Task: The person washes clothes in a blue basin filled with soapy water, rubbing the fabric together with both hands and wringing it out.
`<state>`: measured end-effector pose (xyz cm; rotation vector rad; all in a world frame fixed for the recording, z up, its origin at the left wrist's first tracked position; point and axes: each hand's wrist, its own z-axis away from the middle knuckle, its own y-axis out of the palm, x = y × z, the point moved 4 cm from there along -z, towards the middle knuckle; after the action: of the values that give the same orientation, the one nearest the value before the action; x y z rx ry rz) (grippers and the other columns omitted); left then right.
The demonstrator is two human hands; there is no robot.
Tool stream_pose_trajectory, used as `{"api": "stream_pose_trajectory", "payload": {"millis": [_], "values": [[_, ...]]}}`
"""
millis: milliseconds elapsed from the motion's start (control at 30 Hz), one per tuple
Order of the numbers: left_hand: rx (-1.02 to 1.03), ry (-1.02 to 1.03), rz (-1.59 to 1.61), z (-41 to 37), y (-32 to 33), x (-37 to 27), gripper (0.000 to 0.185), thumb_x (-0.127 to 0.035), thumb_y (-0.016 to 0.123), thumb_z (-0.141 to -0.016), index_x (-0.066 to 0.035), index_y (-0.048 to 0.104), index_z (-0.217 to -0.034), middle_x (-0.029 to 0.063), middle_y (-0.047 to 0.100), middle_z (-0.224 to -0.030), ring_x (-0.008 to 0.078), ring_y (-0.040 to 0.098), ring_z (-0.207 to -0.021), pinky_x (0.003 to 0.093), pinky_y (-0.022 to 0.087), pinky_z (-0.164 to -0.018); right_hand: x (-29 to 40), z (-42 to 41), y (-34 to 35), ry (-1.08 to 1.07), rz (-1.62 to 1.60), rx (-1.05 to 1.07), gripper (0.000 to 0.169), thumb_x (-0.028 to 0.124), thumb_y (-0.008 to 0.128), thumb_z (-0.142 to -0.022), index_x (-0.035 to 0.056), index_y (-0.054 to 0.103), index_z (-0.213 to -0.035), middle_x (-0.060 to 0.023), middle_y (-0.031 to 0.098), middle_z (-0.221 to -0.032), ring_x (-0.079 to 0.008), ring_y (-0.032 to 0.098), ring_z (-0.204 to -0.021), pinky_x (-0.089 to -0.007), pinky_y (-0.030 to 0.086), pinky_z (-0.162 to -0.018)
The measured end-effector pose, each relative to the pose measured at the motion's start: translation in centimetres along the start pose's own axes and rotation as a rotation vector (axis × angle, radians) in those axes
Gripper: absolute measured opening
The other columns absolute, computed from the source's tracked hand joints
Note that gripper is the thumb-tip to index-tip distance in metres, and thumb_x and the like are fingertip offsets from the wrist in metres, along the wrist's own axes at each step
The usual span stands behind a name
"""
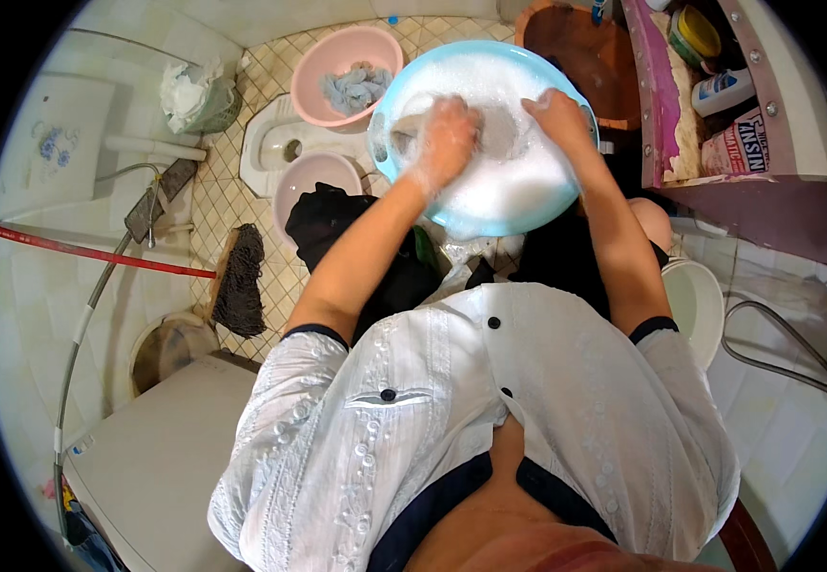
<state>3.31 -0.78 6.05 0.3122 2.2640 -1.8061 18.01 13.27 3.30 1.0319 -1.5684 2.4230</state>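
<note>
A light-blue plastic basin (564, 204) full of thick white suds (471, 68) stands before me. My left hand (449, 139), blurred by motion and wet with foam, is over a greyish-beige item (503, 132) partly sunk in the suds. That item may be cloth; foam hides most of it. My right hand (560, 118) reaches over the basin's right side, fingertips at the foam, and whether it grips anything is hidden. Beyond my left hand, a pink basin (306, 64) holds wet grey-blue cloth (356, 89).
A squat toilet (260, 154) and second pink basin (313, 168) lie left. A mop (238, 282) leans there near a waste basket (213, 107). A brown basin (578, 64), shelf with a white bottle (725, 93), and white bucket (696, 307) stand right.
</note>
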Motion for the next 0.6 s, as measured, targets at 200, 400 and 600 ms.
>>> {"api": "stream_pose_trajectory", "payload": {"millis": [200, 400, 600], "values": [[0.473, -0.779, 0.764, 2.4, 3.0, 0.4, 0.049, -0.042, 0.043, -0.087, -0.004, 0.050, -0.117, 0.0172, 0.052, -0.116, 0.0291, 0.051, -0.103, 0.0370, 0.040, -0.086, 0.0, -3.5, 8.3, 0.133, -0.238, -0.176, 0.069, 0.034, 0.069, -0.067, -0.0061, 0.045, -0.118, -0.0262, 0.052, -0.113, -0.0336, 0.052, -0.105, -0.0370, 0.042, -0.088], [-0.001, -0.531, 1.408, 1.4, 4.9, 2.5, 0.061, -0.045, 0.045, -0.087, -0.005, 0.033, -0.131, 0.0120, 0.048, -0.119, 0.0213, 0.047, -0.107, 0.0352, 0.039, -0.090, 5.4, 3.7, 6.9, -0.182, -0.524, -0.105, 0.060, 0.018, 0.071, -0.063, -0.0020, 0.046, -0.114, -0.0213, 0.057, -0.104, -0.0284, 0.056, -0.097, -0.0350, 0.045, -0.081], [0.010, -0.706, 2.240, 0.7, 9.8, 1.7, 0.044, -0.031, 0.044, -0.089, -0.004, 0.040, -0.123, 0.0120, 0.049, -0.117, 0.0221, 0.049, -0.104, 0.0356, 0.043, -0.086, 9.6, 9.5, 7.4, -0.301, -0.347, -0.295, 0.044, 0.023, 0.070, -0.065, 0.0042, 0.051, -0.100, -0.0188, 0.061, -0.087, -0.0367, 0.059, -0.084, -0.0409, 0.046, -0.074]]}}
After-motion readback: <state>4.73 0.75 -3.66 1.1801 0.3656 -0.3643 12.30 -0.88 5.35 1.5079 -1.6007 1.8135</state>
